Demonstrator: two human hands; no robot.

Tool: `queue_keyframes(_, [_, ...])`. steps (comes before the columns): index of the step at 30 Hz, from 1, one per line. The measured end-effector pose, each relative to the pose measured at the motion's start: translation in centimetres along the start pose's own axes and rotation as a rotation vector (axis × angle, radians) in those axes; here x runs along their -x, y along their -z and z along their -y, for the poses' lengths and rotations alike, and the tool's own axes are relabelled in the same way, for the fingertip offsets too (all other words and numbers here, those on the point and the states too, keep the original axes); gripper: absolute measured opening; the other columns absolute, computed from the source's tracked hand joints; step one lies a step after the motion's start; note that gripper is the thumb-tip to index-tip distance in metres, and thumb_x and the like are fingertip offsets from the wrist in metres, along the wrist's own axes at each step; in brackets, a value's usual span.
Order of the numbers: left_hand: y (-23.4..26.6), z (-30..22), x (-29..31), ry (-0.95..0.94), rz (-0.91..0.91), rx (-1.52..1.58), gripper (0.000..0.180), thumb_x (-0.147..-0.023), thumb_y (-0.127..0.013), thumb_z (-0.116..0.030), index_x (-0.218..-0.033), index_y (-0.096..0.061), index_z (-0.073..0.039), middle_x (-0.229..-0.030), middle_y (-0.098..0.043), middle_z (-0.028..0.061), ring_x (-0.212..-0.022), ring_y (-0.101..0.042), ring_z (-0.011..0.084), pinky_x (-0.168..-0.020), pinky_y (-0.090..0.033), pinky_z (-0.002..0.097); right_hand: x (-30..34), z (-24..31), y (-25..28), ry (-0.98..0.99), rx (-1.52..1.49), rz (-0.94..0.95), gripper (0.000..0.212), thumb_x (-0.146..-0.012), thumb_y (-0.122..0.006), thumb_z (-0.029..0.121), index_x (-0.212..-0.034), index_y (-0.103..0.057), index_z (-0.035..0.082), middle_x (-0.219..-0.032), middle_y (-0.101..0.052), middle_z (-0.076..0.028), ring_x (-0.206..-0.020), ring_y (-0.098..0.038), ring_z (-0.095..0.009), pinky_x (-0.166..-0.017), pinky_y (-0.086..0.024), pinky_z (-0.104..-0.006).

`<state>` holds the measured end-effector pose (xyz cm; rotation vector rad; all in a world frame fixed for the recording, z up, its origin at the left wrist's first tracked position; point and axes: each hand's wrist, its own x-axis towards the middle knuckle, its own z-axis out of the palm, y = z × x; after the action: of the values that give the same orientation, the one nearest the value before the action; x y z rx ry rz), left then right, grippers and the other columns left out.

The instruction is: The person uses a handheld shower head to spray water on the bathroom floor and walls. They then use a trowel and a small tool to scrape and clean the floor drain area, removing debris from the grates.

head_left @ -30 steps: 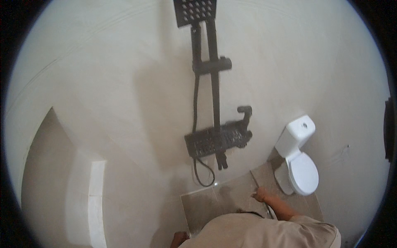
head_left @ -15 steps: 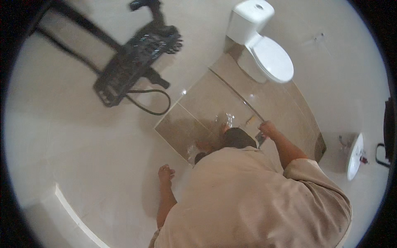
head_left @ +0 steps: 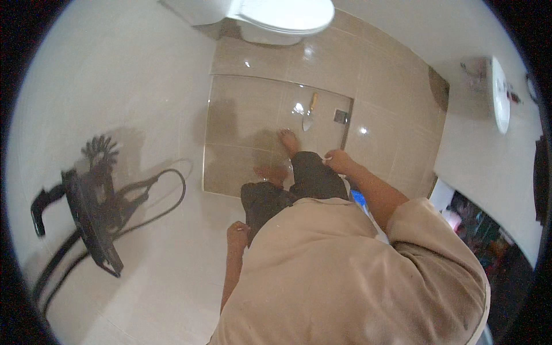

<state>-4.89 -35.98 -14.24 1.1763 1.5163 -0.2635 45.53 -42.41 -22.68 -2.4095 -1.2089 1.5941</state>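
Observation:
My left hand (head_left: 237,236) hangs beside my left thigh, fingers curled, right against the dark trousers (head_left: 267,199). Over by my right knee, my right hand (head_left: 340,162) is closed at the trouser edge. A small whitish sliver shows at its fingertips, too small to name. Ahead of my bare feet (head_left: 289,141), a trowel (head_left: 310,112) with a yellowish handle and pale blade lies on the wet tiled floor (head_left: 236,115). It is apart from both hands. A square floor drain (head_left: 340,117) is set just right of it.
A white toilet (head_left: 286,14) stands at the far side. On the left wall hangs a black shower fixture (head_left: 86,213) with a looped hose. A white washbasin (head_left: 499,95) is on the right wall. Something blue (head_left: 359,198) shows beside my right leg.
My view has swung round, and my feet and more floor now show. The right hand has come from over the floor near the drain to my knee. The left hand has drawn in to my thigh.

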Motion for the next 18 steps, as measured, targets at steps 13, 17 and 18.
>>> queue_keyframes(13, [5.7, -15.3, -5.9, 0.071, 0.585, -0.693, 0.054, -0.084, -0.083, -0.034, -0.125, -0.07, -0.001, -0.114, -0.074, 0.0198, -0.1, -0.071, 0.0321, -0.09, -0.054, 0.0426, 15.4, 5.7, -9.8, -0.399, -0.403, -0.224, 0.033, -0.091, -0.073, 0.031, -0.11, -0.069, 0.004, -0.103, -0.072, -0.024, -0.092, -0.07, -0.043, -0.083, -0.054, -0.0503])
queue_keyframes(17, [4.7, -18.9, -8.7, -0.171, 0.688, -1.237, 0.047, -0.085, -0.078, -0.035, -0.119, -0.073, -0.002, -0.117, -0.073, 0.0214, -0.105, -0.07, 0.0376, -0.094, -0.054, 0.0477, 20.8, 5.0, -9.8, -0.53, -0.892, -0.3, 0.043, -0.092, -0.072, 0.035, -0.119, -0.065, 0.003, -0.11, -0.071, -0.026, -0.105, -0.069, -0.041, -0.094, -0.053, -0.0491])
queue_keyframes(18, [4.6, -19.7, -9.1, -0.27, 0.651, -1.313, 0.046, -0.087, -0.075, -0.036, -0.118, -0.074, -0.002, -0.116, -0.073, 0.0218, -0.108, -0.07, 0.0388, -0.095, -0.053, 0.049, 22.0, 5.2, -9.9, -0.525, -0.955, -0.212, 0.045, -0.092, -0.072, 0.036, -0.122, -0.064, 0.003, -0.114, -0.07, -0.025, -0.108, -0.068, -0.041, -0.096, -0.052, -0.0477])
